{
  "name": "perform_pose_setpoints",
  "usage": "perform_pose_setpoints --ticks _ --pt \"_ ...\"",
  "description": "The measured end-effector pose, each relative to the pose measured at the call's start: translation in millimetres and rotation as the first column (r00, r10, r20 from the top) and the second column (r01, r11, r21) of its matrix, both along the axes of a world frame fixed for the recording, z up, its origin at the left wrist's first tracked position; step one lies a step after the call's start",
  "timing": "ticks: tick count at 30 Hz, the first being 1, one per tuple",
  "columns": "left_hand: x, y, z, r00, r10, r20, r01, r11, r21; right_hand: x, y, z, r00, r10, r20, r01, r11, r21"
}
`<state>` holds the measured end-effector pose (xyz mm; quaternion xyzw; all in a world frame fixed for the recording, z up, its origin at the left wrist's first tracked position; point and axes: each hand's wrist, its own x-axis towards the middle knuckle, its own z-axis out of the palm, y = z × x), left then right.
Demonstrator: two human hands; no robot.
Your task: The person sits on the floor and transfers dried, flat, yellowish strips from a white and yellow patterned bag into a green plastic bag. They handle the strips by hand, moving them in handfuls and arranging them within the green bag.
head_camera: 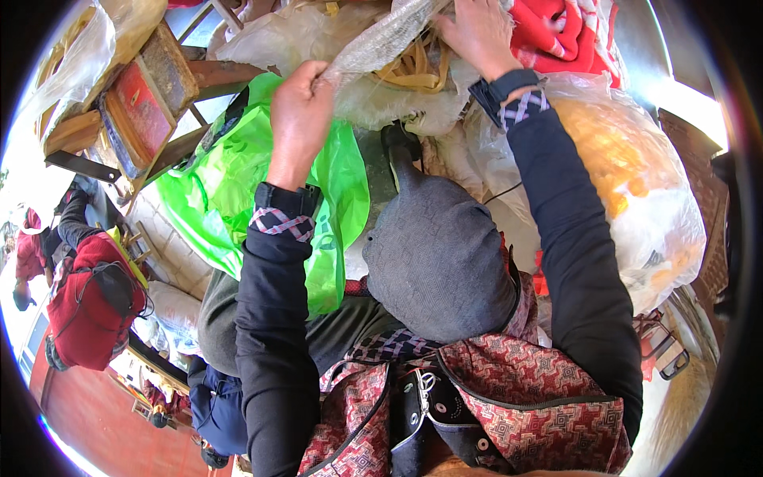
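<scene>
My left hand (303, 122) is closed on one end of a whitish, translucent woven plastic sheet (381, 45), bunched into a long strip. From there the strip slants up to the top edge beside my right hand (480, 39). The right fingertips meet the frame's edge, so their grip on it is hidden. Below the strip lie yellow flat bands (420, 65), loosely looped among pale plastic. A bright green plastic bag (208, 197) hangs open under my left forearm. My knee in grey trousers (441, 256) is between my arms.
A bulging clear plastic bag (673, 220) with orange-yellow contents stands to the right. Red and white cloth (560, 36) is above it. A worn wooden frame (143, 101) rises at upper left. A person in a red top (89, 304) is at far left, with others lower down.
</scene>
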<state>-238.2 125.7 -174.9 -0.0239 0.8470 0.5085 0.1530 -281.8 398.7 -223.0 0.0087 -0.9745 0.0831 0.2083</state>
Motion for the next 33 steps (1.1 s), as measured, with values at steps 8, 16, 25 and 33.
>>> perform_pose_setpoints --ticks 8,16,25,33 --pt "-10 0 11 0.986 0.065 0.155 -0.107 0.954 0.28 -56 28 36 0.952 -0.078 0.297 0.129 0.979 -0.156" --pt "-12 -7 5 0.938 0.178 0.296 -0.273 0.907 0.32 -14 118 19 0.895 0.262 0.361 0.382 -0.034 -0.924" --pt "-10 -3 6 0.913 0.251 0.321 -0.368 0.848 0.382 77 187 11 0.852 -0.208 0.48 0.423 -0.265 -0.866" --pt "-12 -5 1 0.905 0.256 0.341 -0.387 0.829 0.405 44 270 105 0.95 -0.175 0.257 0.211 -0.246 -0.946"
